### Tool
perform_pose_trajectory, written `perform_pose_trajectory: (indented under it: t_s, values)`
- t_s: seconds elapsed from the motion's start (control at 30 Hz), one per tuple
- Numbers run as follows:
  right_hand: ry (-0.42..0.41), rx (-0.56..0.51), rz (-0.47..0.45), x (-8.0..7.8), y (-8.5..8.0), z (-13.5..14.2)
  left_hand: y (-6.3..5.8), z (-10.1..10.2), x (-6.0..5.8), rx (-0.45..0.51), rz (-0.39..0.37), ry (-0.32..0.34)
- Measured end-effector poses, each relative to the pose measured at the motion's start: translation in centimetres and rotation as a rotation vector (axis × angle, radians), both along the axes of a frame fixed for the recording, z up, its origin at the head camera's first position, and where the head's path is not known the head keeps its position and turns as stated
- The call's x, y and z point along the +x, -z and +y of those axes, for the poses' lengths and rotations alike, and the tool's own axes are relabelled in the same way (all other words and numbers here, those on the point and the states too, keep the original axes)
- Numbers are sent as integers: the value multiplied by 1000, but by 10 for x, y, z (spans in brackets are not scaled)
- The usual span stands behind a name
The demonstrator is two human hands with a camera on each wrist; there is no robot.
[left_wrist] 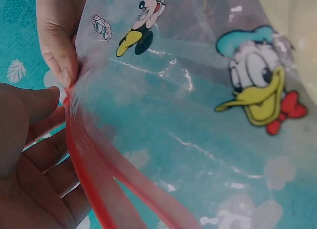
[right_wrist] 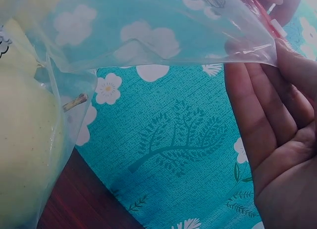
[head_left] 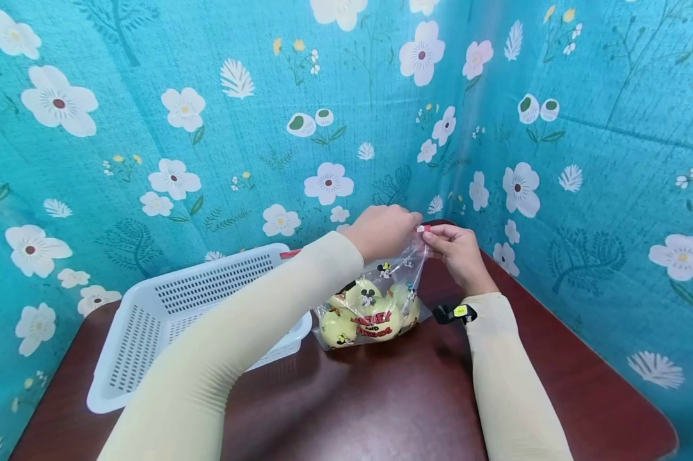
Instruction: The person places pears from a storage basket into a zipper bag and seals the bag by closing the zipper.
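Both hands are at the top edge of a clear printed bag: the left hand has its fingers curled there, and the right hand pinches the red edge. Pale yellow fruit fills the bag's lower part, which rests on the dark red-brown surface. A white basket stands left of it, partly behind the left sleeve. Blue flowered cloth hangs behind.

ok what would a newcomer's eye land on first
Probably the turquoise, flower-printed cloth hanging behind. Next, the clear plastic cartoon-print bag of pale yellow fruit near the middle, the left hand and right hand at its red-edged top. Then the pale blue perforated plastic basket, left of the bag on the red-brown table.
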State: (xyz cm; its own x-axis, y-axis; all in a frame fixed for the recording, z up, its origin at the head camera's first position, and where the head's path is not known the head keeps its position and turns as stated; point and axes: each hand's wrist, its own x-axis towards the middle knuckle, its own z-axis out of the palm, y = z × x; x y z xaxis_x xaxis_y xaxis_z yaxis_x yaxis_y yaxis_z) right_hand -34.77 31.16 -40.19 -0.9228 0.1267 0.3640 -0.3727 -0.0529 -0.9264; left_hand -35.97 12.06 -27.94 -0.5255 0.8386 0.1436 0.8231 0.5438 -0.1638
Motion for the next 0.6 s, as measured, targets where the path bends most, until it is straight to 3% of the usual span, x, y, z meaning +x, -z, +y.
perform_pose_trajectory:
  t_s: [0.27, 0.6]
  values:
    - [-8, -14, -14, -1, 1, -4, 1, -4, -2, -12, -20, -24]
    - [-23, -23, 16, 0, 0, -2, 0, -2, -1, 15, -3, 9]
